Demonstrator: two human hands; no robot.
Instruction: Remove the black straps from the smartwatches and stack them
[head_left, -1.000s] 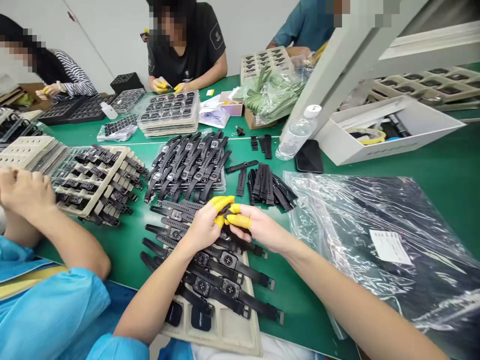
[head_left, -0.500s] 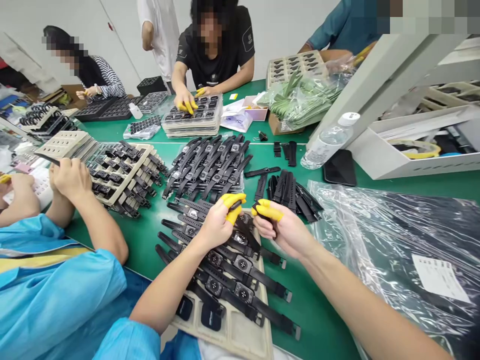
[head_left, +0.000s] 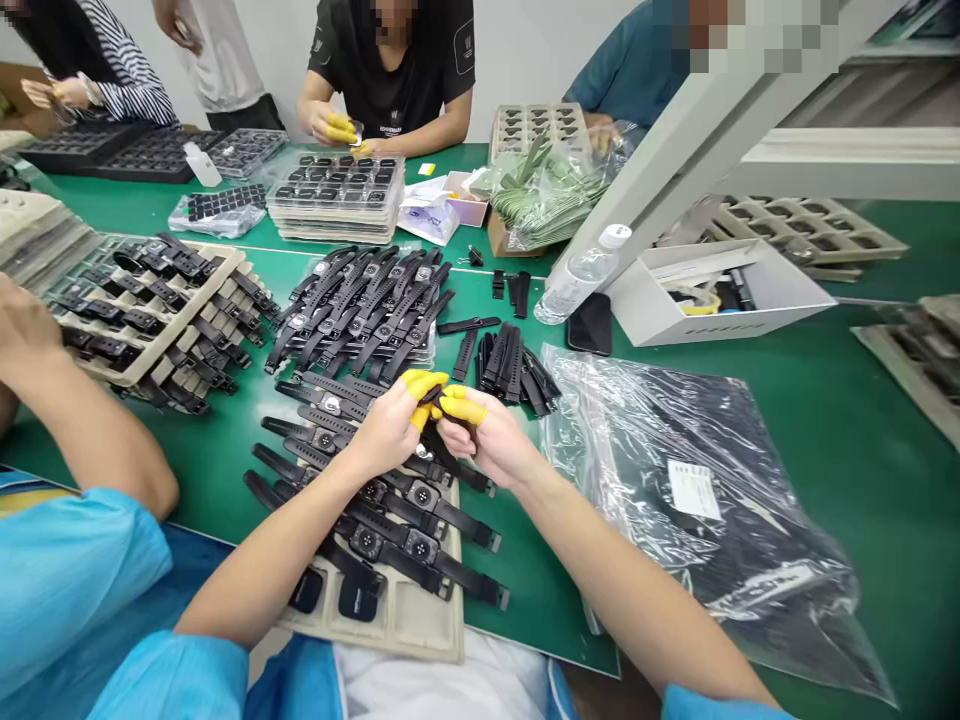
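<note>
My left hand (head_left: 390, 420) and my right hand (head_left: 484, 430) meet above the tray, with yellow finger covers on the fingertips. My left fingers pinch a small dark watch (head_left: 430, 396), mostly hidden by the fingertips. Against it, my right fingers are closed on a black piece that looks like a watch strap; little of it shows. Below lies a beige compartment tray (head_left: 424, 620) bearing rows of black smartwatches (head_left: 421, 545), backs up, straps stretched sideways. A square dark piece (head_left: 358, 600) sits in one front compartment.
Loose black straps (head_left: 514, 365) lie beyond my right hand. More watches (head_left: 367, 310) are piled behind the tray. On the right are a plastic bag (head_left: 675, 560), a bottle (head_left: 581, 275), a phone (head_left: 589, 325) and a white box (head_left: 720, 315). A co-worker's arm (head_left: 97, 420) is at left.
My hands have come together, so the two dark pieces they hold now meet. The camera view has swung to the right. The co-worker opposite has raised a hand with a small piece.
</note>
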